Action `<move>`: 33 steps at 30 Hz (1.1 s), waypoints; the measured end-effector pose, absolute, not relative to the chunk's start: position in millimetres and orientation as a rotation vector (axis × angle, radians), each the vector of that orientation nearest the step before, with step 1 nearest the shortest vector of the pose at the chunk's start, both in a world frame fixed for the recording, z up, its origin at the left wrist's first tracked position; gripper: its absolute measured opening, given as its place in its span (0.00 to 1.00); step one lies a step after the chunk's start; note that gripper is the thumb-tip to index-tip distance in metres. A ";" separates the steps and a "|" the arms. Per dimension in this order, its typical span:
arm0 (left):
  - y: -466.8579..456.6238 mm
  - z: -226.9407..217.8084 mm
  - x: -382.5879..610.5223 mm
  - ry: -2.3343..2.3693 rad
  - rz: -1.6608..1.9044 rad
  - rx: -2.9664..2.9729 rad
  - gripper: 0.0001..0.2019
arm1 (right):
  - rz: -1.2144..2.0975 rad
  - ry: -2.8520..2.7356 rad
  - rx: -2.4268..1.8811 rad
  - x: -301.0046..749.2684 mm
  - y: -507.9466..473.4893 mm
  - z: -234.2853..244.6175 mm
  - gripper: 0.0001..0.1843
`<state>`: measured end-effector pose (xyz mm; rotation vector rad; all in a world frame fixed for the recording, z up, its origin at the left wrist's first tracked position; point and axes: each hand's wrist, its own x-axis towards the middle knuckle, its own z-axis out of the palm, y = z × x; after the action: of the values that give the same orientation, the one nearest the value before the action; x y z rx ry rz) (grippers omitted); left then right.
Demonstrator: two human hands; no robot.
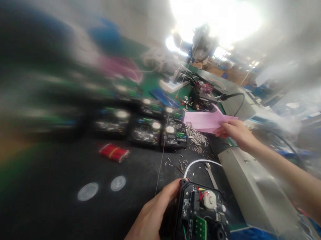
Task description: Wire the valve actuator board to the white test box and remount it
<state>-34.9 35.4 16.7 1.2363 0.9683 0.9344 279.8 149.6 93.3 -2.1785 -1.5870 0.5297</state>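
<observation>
My left hand [150, 217] grips the left edge of a black electronic unit [202, 220] with an exposed circuit board, a green daughter board and a white round part, held near the bottom of the view. My right hand [234, 133] reaches out to the right and pinches a pink sheet of paper [204, 121] above a pile of small metal screws [196, 136] on the black mat.
A row of similar black circuit units [160, 129] lies across the mat. A red bundle [113, 152], a white cable [198, 163] and a metal tool [210, 173] lie nearby. A grey metal rail [254, 191] runs along the right. The left side is motion-blurred.
</observation>
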 end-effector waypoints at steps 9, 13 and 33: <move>33.6 18.6 -31.3 0.970 0.999 1.214 0.18 | 0.566 -1.315 -2.141 312.2 140.8 97.9 0.23; 40.1 24.3 -39.7 0.910 0.868 1.220 0.15 | 0.415 -1.369 -2.197 325.1 123.1 110.3 0.28; 42.0 22.6 -85.0 0.481 0.587 1.170 0.57 | 0.458 -1.864 -1.678 159.9 -100.0 55.5 0.49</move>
<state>-85.0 42.0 22.6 1.1699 0.4808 0.5870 159.9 -100.0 55.5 -1.6783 -1.8638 0.4583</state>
